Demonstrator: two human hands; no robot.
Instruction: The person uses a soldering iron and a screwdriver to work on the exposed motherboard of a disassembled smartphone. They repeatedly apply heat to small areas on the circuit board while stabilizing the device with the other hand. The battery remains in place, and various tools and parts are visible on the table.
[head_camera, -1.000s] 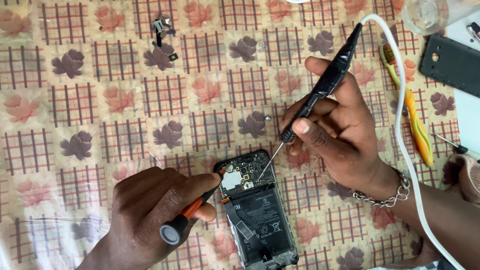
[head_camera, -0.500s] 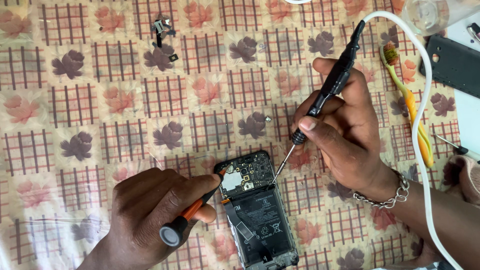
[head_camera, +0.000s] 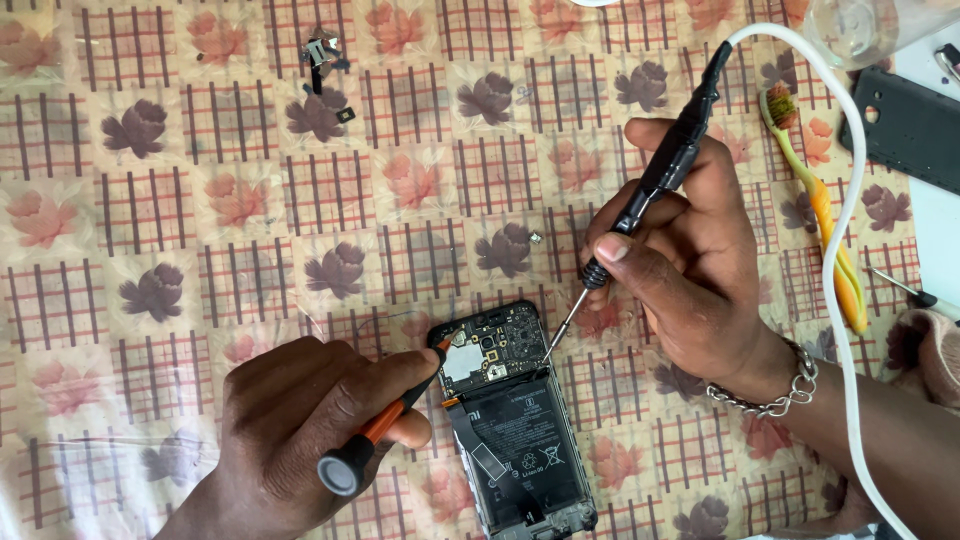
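Note:
An opened phone (head_camera: 515, 420) lies face down on the patterned tablecloth, its circuit board and black battery showing. My left hand (head_camera: 300, 430) grips an orange and black screwdriver (head_camera: 385, 425) whose tip rests on the board's left top corner. My right hand (head_camera: 690, 270) holds a black soldering iron (head_camera: 655, 190) like a pen. Its thin metal tip touches the right edge of the board. A white cable (head_camera: 840, 230) runs from the iron's top end and curves down past my right wrist.
Small loose phone parts (head_camera: 322, 55) lie at the top left of the cloth. A green and orange toothbrush (head_camera: 825, 215) lies to the right, beside a dark phone back cover (head_camera: 910, 125). A clear container (head_camera: 860, 25) stands at the top right.
My right hand has shifted slightly right and down, bringing the iron's tip from the middle of the board to its right edge. My left hand and its screwdriver have stayed put.

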